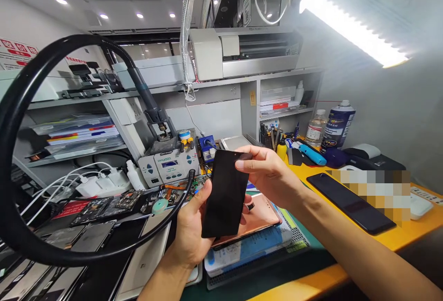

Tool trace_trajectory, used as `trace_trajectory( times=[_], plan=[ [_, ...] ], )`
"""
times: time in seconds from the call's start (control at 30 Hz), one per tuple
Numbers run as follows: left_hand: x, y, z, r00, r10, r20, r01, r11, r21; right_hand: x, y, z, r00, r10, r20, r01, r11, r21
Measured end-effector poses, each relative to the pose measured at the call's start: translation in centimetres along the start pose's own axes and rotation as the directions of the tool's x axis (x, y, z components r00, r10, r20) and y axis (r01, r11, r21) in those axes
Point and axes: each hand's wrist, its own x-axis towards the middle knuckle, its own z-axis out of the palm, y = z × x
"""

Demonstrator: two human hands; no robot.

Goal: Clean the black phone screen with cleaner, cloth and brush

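Note:
A black smartphone is held tilted up between both hands, its dark screen facing me. My left hand grips its left side, thumb along the edge and fingers behind it. With thumb and index finger, my right hand pinches the upper right corner. Beneath the phone lies a rose-gold tablet-like device, partly hidden by the phone and hands. It rests on a blue-and-white packet on the green mat.
A thick black hose loops across the left side. Behind stands a grey soldering or hot-air station. Another black phone lies on the yellow desk at right, near a spray can. Several dismantled phones and tablets lie at left.

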Motion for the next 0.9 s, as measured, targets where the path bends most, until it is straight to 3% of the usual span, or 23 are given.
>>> trace_trajectory(
  times=[0.53,0.9],
  plan=[
    [0.02,-0.04,0.17,1.0,-0.023,0.007,0.022,0.999,0.037,-0.15,-0.03,-0.53,0.99,-0.124,-0.06,0.11,0.973,-0.202],
    [0.14,-0.34,0.3,0.999,0.035,0.001,-0.035,0.999,-0.02,-0.25,-0.37,-0.74,0.962,-0.272,0.007,0.238,0.832,-0.502]
  ],
)
